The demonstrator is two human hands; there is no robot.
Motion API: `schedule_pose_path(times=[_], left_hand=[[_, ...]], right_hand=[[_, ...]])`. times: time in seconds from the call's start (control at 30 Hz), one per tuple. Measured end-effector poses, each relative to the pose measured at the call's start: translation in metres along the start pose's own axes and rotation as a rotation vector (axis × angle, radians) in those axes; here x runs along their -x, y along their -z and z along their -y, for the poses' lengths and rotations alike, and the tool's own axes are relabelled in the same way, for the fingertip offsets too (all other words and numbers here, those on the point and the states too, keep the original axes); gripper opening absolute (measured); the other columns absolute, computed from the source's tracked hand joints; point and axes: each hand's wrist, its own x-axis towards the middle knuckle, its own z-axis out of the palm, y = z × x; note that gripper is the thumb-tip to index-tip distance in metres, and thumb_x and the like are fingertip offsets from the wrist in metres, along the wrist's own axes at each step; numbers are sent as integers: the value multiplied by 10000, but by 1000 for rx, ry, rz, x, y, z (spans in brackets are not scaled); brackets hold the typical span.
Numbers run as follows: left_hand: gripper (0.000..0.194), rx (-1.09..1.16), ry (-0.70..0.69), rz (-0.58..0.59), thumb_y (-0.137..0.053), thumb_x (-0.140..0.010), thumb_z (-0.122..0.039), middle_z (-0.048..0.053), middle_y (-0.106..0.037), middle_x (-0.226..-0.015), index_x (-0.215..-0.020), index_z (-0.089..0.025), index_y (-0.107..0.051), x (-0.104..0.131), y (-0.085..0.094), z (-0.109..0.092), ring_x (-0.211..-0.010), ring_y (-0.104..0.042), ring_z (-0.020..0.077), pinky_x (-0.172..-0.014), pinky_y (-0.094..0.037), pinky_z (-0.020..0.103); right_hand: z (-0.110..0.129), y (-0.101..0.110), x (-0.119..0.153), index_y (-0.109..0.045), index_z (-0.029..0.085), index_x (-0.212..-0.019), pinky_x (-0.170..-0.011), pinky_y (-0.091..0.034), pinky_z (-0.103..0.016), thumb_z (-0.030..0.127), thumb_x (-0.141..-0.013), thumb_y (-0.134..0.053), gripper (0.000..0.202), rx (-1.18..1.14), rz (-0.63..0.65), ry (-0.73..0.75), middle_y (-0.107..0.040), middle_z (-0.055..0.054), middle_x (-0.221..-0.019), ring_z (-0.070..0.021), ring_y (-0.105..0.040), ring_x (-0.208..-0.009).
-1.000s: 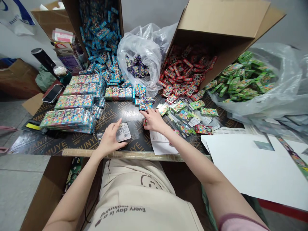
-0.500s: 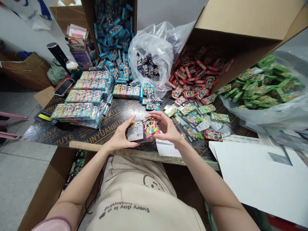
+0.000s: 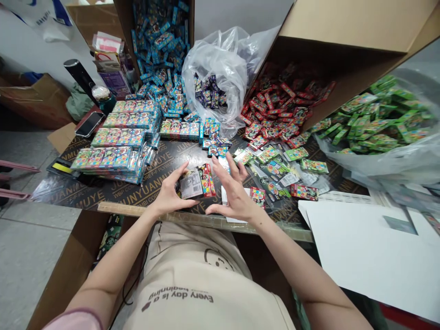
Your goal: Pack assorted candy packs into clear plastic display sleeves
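Observation:
My left hand (image 3: 169, 192) grips a clear plastic packet (image 3: 191, 186) with a grey barcode label, its thumb along the near edge and fingers behind. At the packet's right end a small red printed box (image 3: 208, 179) shows; how far it sits inside I cannot tell. Just to the right, my right hand (image 3: 237, 195) is open, fingers spread and apart from the red box. Under and beside that hand lie a white paper (image 3: 237, 216) and another red box (image 3: 257, 196).
Stacked packs of boxes (image 3: 117, 133) stand at the left. Blue boxes (image 3: 165, 41) spill from a carton at the back. A plastic bag (image 3: 237, 68) holds purple boxes. Red boxes (image 3: 268, 103) and bagged green boxes (image 3: 371, 123) lie at the right, near white sheets (image 3: 364, 243).
My right hand has let go of the red box, spread its fingers and moved slightly away. The red box now sits closer to the label, and the packet stays in my left hand.

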Motion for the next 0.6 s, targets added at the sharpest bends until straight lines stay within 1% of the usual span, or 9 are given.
schedule_pose_path(times=[0.07,0.1,0.13,0.2,0.3,0.4,0.47,0.53,0.6], left_hand=[[1029,-41,22,-31,-823,-598,-396,106,-597,-1259,-1477,-212,-319,-2,0,-1,-1104,-606,253,-998,-471,400],[1026,-59,21,-30,-818,-605,-398,106,-592,-1269,-1479,-214,-313,-3,0,-1,-1109,-603,254,-1002,-470,401],[1022,-77,13,-21,-814,-613,-399,106,-588,-1275,-1481,-216,-306,-4,-1,-1,-1116,-599,255,-1004,-469,401],[1017,-116,-14,0,-809,-624,-397,106,-582,-1281,-1484,-218,-297,-4,-1,0,-1127,-593,259,-1003,-473,401],[995,-180,-52,8,-798,-644,-384,106,-576,-1288,-1486,-220,-293,-3,-1,4,-1136,-587,266,-1003,-474,408],[959,-223,-93,9,-782,-665,-364,105,-580,-1280,-1483,-225,-303,0,0,8,-1146,-583,271,-1008,-470,419],[952,-198,-92,17,-781,-667,-364,105,-589,-1262,-1481,-226,-306,3,1,8,-1136,-591,267,-994,-480,412],[952,-150,-70,21,-784,-665,-371,102,-596,-1241,-1477,-226,-310,6,3,6,-1114,-604,256,-980,-491,400],[960,-118,-68,31,-789,-658,-364,99,-598,-1227,-1478,-228,-307,7,3,4,-1101,-610,249,-973,-497,395]], right_hand=[[-1,-10,9,-349,399,-1433,-1135,-32,-681,636,-715,-692,831,22,-130,29,-561,-67,-1369,-406,-313,-1398],[-2,-14,13,-357,426,-1420,-1135,-33,-683,596,-752,-680,762,20,-168,54,-608,-52,-1310,-392,-373,-1363],[-3,-18,16,-369,444,-1409,-1138,-40,-679,561,-781,-667,705,14,-178,78,-643,-40,-1257,-378,-425,-1325],[-3,-22,20,-400,443,-1398,-1147,-65,-658,532,-822,-633,627,4,-141,118,-672,-31,-1210,-356,-482,-1277],[-3,-22,19,-421,392,-1407,-1172,-88,-598,566,-880,-532,566,54,-68,133,-653,-37,-1262,-311,-488,-1280],[-2,-19,19,-377,302,-1448,-1176,-96,-569,616,-927,-391,609,131,-23,166,-624,-69,-1312,-271,-478,-1294],[-1,-18,19,-338,249,-1472,-1166,-110,-566,622,-944,-329,646,158,19,198,-608,-96,-1330,-261,-454,-1322],[0,-17,20,-310,233,-1487,-1163,-120,-554,620,-952,-305,660,172,67,210,-595,-107,-1343,-254,-431,-1346],[2,-19,21,-302,237,-1492,-1166,-124,-538,626,-947,-319,670,176,102,214,-600,-108,-1334,-247,-448,-1332]])
